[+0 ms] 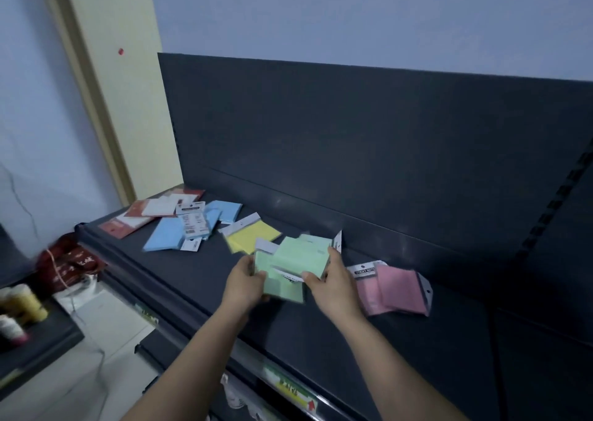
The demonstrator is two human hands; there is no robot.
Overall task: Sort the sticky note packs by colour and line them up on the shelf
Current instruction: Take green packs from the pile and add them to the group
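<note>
While the green packs (288, 269) are held just above the shelf (305, 340), the left hand (245, 281) grips their left edge, thumb on top and fingers curled underneath. The right hand (333, 284) grips their right edge, its fingers clamped on the fanned stack. A yellow pack (252, 236) lies just left of the green packs. The blue packs (179, 231) lie farther left, and the red packs (144, 215) farthest left. The pink packs (396, 289) lie flat just right of the green packs.
</note>
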